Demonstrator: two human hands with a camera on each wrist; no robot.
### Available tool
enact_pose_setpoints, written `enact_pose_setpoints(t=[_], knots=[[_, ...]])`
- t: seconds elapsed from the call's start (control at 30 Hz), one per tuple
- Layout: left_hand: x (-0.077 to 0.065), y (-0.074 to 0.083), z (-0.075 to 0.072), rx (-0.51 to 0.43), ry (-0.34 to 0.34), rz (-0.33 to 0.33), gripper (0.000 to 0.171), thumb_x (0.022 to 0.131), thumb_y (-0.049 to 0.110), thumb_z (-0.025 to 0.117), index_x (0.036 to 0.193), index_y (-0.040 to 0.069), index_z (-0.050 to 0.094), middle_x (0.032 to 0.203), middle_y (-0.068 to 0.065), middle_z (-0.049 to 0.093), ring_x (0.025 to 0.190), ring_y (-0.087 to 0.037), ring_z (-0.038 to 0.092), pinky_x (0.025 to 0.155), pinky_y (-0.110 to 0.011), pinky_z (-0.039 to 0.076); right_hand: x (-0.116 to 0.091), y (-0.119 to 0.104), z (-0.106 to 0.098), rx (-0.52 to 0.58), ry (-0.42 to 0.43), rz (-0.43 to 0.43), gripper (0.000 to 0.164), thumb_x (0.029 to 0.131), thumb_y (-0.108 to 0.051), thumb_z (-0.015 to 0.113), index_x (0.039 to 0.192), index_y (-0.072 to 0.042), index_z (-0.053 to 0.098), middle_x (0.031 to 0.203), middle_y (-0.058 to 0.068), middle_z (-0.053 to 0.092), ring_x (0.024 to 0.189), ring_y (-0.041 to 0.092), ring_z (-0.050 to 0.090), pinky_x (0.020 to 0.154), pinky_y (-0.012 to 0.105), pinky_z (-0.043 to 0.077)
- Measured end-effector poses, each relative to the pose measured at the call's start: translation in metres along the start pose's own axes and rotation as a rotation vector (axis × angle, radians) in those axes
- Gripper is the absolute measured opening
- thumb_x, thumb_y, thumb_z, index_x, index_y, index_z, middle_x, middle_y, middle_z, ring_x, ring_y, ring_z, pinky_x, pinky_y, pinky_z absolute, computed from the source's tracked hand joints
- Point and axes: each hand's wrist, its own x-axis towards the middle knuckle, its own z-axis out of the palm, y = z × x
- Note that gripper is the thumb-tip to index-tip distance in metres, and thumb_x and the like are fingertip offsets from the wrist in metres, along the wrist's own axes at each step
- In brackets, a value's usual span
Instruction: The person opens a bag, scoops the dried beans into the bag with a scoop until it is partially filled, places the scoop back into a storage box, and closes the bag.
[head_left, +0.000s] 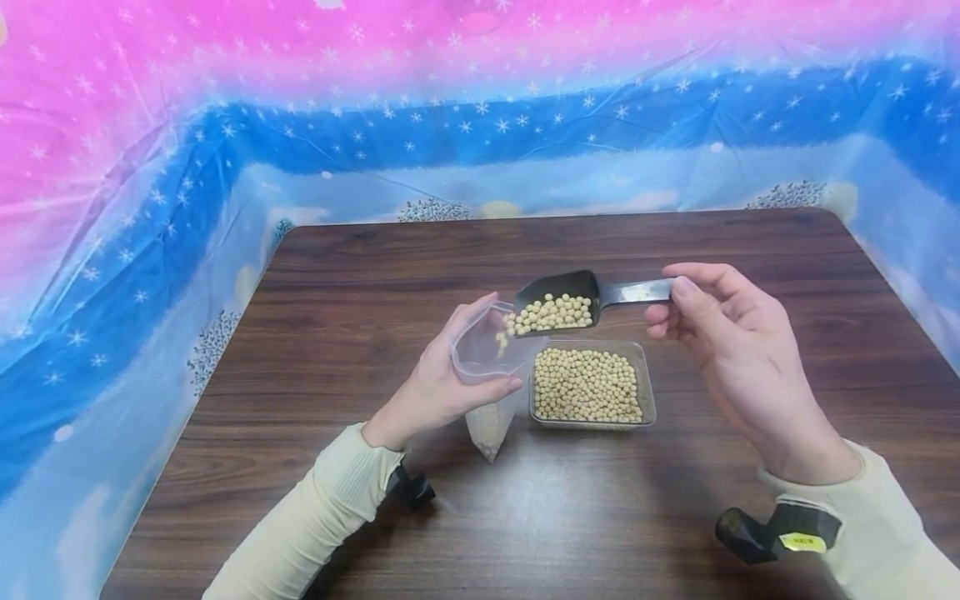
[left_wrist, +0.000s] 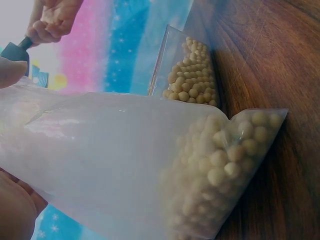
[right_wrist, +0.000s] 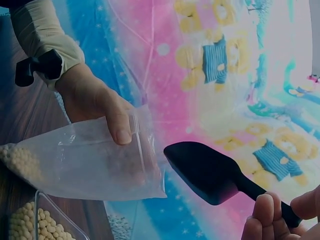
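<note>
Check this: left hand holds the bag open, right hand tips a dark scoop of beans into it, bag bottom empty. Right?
No: the bag isn't empty at the bottom. The left wrist view shows beans gathered in its lower end. The rest stands: the left hand holds the bag open, and the right hand tips a dark scoop of beans into it.

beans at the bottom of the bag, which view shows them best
The left wrist view: there the beans appear large, many distinguishable through the bag. The head view shows them small and hazy in the bag's lower corner; the right wrist view shows them small too, by its left edge.
</note>
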Motion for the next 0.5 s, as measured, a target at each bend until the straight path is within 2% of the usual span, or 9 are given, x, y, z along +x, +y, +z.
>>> enact_pose_setpoints(t=[0.27,0.5], knots=[[-0.001,0.0014,-0.0002,0.007,0.005,-0.035,0.087,0.076,0.009,0.083,0.148,0.027,0.036,0.129,0.003,0.049,0.114,-0.017,0.052,0.094,-0.036,0.051,-0.0003,-0.0023,0.0036,-0.003,0.001,-0.021,0.022,0.098,-0.004,0.054,0.116,0.008,0.054,0.083,0.012,0.068,0.074,0.017,0.066,0.072,0.027,0.057],[-0.0001,0.0005,0.0001,0.017,0.012,0.001,0.087,0.075,0.006,0.083,0.147,0.021,0.037,0.127,-0.002,0.05,0.112,-0.02,0.053,0.092,-0.037,0.052,0.0001,-0.0041,0.0042,-0.014,0.003,-0.026,0.02,0.098,-0.004,0.054,0.116,0.006,0.055,0.082,0.012,0.068,0.074,0.017,0.067,0.072,0.027,0.057]])
